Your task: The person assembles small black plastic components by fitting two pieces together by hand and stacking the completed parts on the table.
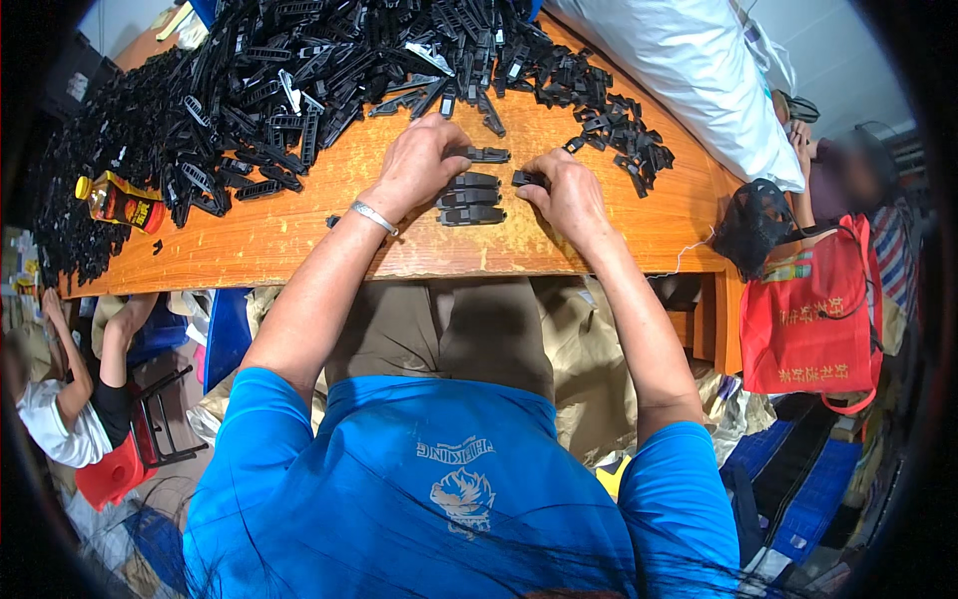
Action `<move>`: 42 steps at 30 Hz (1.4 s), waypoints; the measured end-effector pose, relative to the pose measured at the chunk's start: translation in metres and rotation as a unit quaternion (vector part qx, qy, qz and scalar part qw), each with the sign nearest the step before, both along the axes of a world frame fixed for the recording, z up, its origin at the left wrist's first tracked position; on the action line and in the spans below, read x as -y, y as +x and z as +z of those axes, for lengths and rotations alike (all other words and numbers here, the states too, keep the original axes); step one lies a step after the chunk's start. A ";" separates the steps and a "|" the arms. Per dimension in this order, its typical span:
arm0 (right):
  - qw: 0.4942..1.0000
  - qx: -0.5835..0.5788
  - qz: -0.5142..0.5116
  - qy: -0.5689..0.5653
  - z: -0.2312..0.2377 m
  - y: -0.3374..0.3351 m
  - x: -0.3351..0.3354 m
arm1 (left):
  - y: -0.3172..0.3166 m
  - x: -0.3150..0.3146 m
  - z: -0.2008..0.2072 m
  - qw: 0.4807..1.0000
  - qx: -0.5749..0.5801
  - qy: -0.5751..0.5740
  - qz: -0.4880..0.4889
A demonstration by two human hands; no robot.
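My left hand (421, 165) is closed, thumb against fingers, on the near end of a long black plastic piece (488, 155) lying at the tabletop. Just below it, several similar black plastic pieces (471, 203) lie side by side in a neat row. To their right, my right hand (571, 200) pinches a small black plastic part (526, 179) between thumb and fingers. A gap separates the two hands. What exactly these parts are, I cannot make out.
A big heap of long black plastic pieces (269, 90) covers the far left of the wooden table (329, 245); smaller black parts (624, 130) lie right. Around are a yellow-lidded jar (120, 203), white sack (689, 80), black mesh bag (753, 225), red bag (808, 319) and two people nearby.
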State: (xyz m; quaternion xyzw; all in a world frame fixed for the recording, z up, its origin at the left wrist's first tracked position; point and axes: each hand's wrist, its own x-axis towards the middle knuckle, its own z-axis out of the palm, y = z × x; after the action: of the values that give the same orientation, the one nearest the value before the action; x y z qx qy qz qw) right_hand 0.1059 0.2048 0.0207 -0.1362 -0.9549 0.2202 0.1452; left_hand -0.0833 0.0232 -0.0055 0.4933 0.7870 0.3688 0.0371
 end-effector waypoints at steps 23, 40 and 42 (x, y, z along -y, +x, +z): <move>0.991 -0.077 0.111 -0.014 -0.013 -0.039 -0.012 | -0.012 -0.003 0.012 0.993 0.003 -0.043 -0.107; 0.998 -0.027 0.042 0.033 0.012 0.005 -0.059 | -0.004 -0.062 0.028 0.941 -0.311 -0.062 -0.120; 0.998 -0.033 0.049 0.029 0.013 0.011 -0.050 | 0.005 -0.057 0.024 0.948 -0.290 -0.016 -0.129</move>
State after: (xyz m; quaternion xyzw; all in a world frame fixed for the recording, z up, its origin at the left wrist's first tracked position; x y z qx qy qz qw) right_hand 0.1173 0.2546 0.0332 -0.0777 -0.9610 0.2039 0.1700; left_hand -0.0782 0.0803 0.0187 0.6757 0.6991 0.1890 -0.1379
